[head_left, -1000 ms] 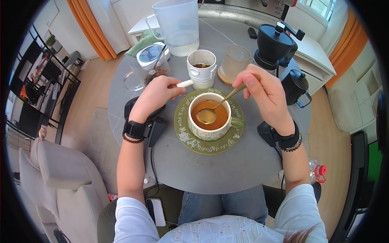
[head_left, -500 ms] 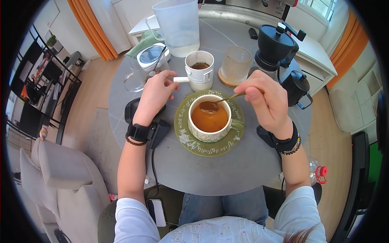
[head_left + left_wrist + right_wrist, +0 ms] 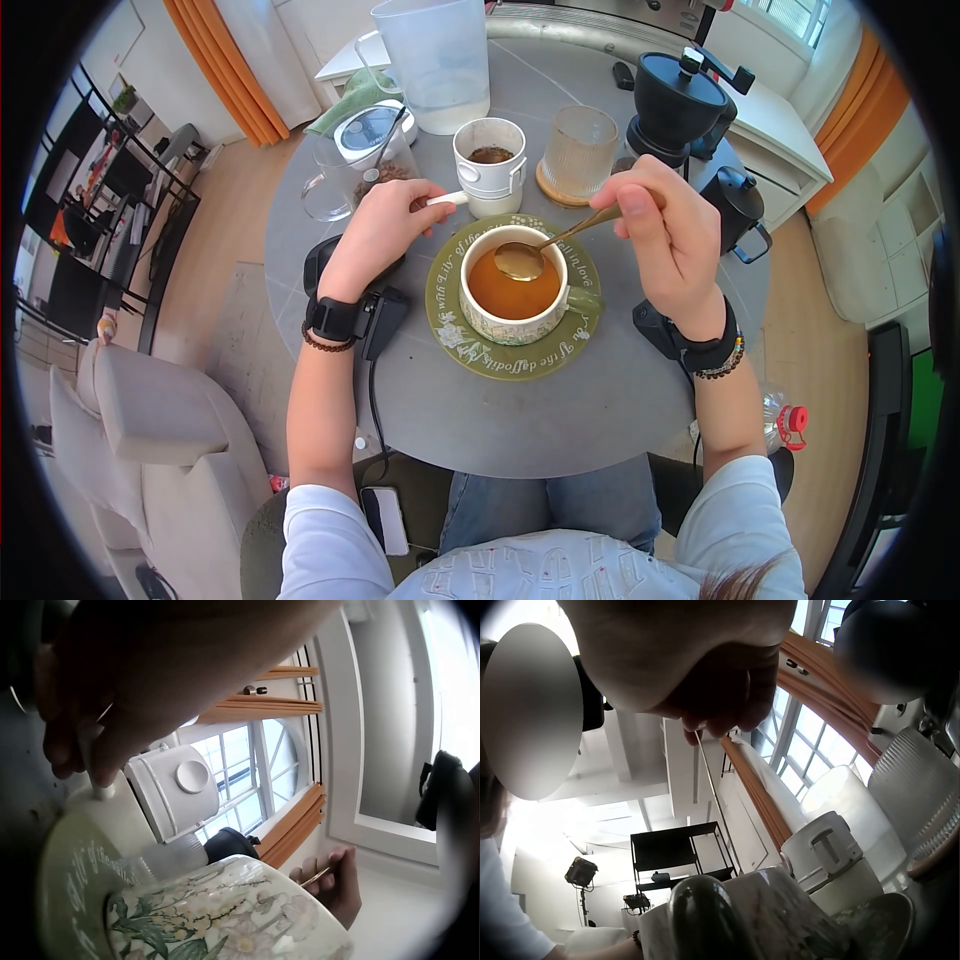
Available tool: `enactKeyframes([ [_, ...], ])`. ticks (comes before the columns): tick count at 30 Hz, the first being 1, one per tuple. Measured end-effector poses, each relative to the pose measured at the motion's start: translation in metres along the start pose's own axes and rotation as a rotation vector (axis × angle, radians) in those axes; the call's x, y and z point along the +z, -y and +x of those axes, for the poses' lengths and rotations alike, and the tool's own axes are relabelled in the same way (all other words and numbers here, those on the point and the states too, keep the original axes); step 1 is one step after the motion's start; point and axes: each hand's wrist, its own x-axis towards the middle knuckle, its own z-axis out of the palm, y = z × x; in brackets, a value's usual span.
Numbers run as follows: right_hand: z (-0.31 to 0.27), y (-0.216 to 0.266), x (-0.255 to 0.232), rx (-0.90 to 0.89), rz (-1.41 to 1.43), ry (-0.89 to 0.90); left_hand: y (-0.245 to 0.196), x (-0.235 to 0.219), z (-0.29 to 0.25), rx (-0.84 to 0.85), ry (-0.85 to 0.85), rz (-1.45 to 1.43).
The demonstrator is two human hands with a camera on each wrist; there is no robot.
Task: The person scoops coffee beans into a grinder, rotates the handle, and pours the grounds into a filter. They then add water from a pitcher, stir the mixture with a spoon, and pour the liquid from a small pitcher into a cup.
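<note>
In the head view my left hand (image 3: 385, 222) pinches the pale side handle (image 3: 452, 199) of a small white pot (image 3: 492, 182), which has a white filter piece on top with dark brown contents. My right hand (image 3: 670, 235) holds a gold spoon (image 3: 590, 220) by its handle. The spoon's bowl is over the amber liquid in a flower-patterned cup (image 3: 512, 328), towards its far side. That cup, with a green handle on the right, sits on a green lettered saucer (image 3: 510, 366). Fingers around the pot's handle also show in the left wrist view, beside the white filter piece (image 3: 172, 791).
Behind the pot stands a large clear pitcher (image 3: 435, 75). A ribbed glass (image 3: 583, 150) on a wooden coaster is to its right, beside a black grinder (image 3: 680, 100) and black kettle (image 3: 732, 212). To the left are a glass mug (image 3: 328, 190) and a white-lidded jar (image 3: 372, 135).
The spoon's bowl moved from mid-cup to the far rim, then back slightly towards the middle. The white pot has turned, and its handle sits lower left with my left hand at it.
</note>
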Motion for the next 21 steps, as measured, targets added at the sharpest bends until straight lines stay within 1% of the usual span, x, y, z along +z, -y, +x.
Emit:
enactKeyframes([
  [3,0.001,0.001,0.0,0.018,0.008,-0.009,0.0,-0.002,0.0,0.022,0.037,0.012],
  [6,0.002,-0.001,0.0,0.073,0.002,0.022,0.002,0.002,0.0,0.124,0.007,-0.062],
  [9,0.001,-0.003,0.001,0.107,0.005,0.069,0.001,0.002,-0.001,0.162,0.017,-0.041],
  [12,0.001,-0.003,0.002,0.122,0.017,0.08,-0.005,0.001,-0.004,0.094,0.067,-0.156],
  [15,0.001,-0.002,0.002,0.11,0.006,0.08,-0.002,0.006,-0.003,0.067,0.073,-0.262],
  [18,0.001,-0.004,0.002,0.108,-0.009,0.094,-0.005,0.008,-0.004,0.008,0.106,-0.247],
  [21,0.001,-0.004,0.002,0.09,-0.016,0.095,-0.01,0.009,-0.005,0.061,0.115,-0.032],
])
